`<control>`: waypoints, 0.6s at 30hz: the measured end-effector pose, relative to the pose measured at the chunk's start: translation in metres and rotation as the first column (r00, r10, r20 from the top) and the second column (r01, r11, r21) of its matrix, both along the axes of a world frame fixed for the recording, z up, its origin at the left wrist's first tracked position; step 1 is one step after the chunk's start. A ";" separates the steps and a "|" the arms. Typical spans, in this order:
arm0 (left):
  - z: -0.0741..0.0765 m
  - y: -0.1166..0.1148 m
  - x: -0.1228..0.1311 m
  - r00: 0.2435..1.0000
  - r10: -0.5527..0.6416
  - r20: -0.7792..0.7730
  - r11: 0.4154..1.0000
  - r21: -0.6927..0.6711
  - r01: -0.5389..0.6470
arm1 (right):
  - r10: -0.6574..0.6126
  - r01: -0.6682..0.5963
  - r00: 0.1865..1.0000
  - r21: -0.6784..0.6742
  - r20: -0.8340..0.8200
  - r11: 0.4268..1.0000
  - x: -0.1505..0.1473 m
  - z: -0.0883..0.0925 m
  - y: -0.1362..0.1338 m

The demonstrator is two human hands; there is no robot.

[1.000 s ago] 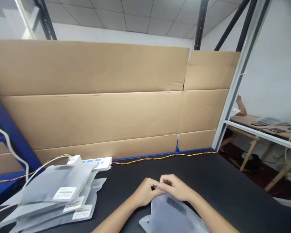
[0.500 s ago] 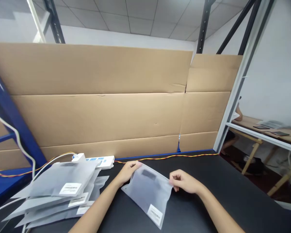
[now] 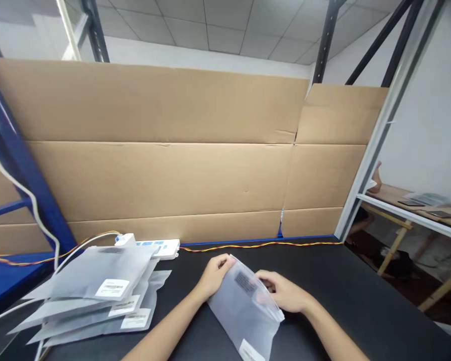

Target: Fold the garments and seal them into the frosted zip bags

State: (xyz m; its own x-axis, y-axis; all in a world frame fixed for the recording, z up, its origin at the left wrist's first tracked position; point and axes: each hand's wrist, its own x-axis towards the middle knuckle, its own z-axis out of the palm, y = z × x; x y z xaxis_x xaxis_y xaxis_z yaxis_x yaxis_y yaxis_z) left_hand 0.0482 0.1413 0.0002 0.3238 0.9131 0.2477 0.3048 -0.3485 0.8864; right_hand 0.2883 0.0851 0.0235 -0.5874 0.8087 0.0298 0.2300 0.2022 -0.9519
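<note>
A frosted zip bag [image 3: 236, 311] with a white barcode label near its lower corner hangs tilted above the black table. My left hand [image 3: 216, 273] pinches its upper left corner. At the zip edge on the right is my right hand [image 3: 281, 291], its fingers curled over the bag's top edge and partly behind the translucent plastic. Dark printed text shows near the top of the bag. To the left of my left arm lies a stack of similar frosted bags [image 3: 86, 276] with white barcode labels.
A white power strip [image 3: 165, 249] with a plug and white cable sits behind the stack. A red-yellow twisted wire [image 3: 248, 245] runs along the back edge. Cardboard [image 3: 165, 180] stands behind the table [image 3: 195, 346]. Part of a person [image 3: 376, 179] shows at far right.
My right hand has moved from the bag's right corner inward along the zip edge. The bag has tilted more and moved slightly right and down with my left hand. The view has shifted slightly.
</note>
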 end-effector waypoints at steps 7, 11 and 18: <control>0.001 -0.014 0.013 0.999 0.001 -0.052 0.995 0.099 0.004 | -0.121 0.054 0.968 0.289 0.221 0.956 -0.018 -0.002 -0.005; 0.006 -0.021 0.009 0.993 0.064 -0.097 0.977 0.210 -0.043 | -0.042 -0.014 0.981 0.288 0.188 0.958 -0.023 0.000 -0.004; 0.008 -0.033 0.005 0.795 -0.096 -0.599 0.899 0.291 0.328 | -0.384 0.378 0.924 0.181 -0.005 0.908 0.017 -0.015 0.020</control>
